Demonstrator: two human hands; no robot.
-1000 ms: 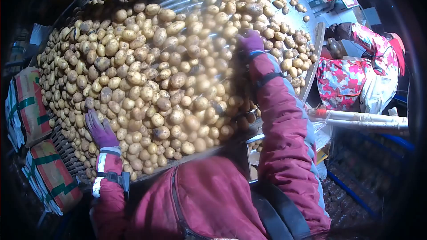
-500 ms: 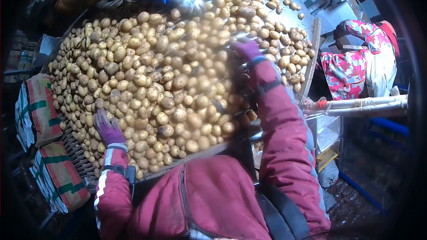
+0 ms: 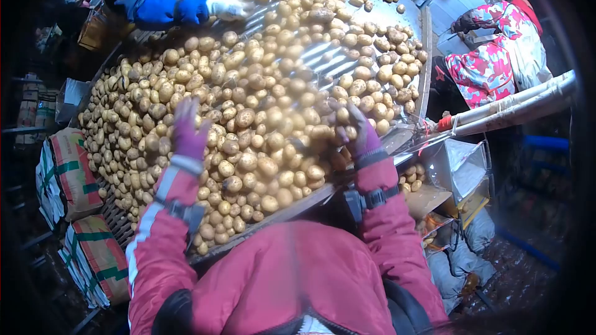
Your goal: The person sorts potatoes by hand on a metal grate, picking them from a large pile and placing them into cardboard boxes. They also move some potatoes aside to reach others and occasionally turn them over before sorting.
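Potatoes (image 3: 245,118) lie in a broad heap across a slatted table (image 3: 332,62). My left hand (image 3: 189,130), in a purple glove, is over the left part of the heap. It is slightly blurred, with its fingers stretched out and apart, and holds nothing that I can see. On the heap's right side my right hand (image 3: 363,136), gloved in purple too, curls its fingers round a potato (image 3: 351,132). More potatoes touch its fingertips. Behind it, metal slats show between the potatoes. A blurred patch covers the middle of the view.
Across the table, a co-worker's white-gloved hand (image 3: 226,7) reaches over the heap. Another person in a patterned jacket (image 3: 487,65) is at the right. Paper sacks (image 3: 74,174) stand at the left. A pale pole (image 3: 506,107) juts in from the right, above boxes (image 3: 459,164).
My right hand has drawn back towards me, and slats now show where potatoes lay. My left hand has moved up and right over the heap. The co-worker's hand has moved left.
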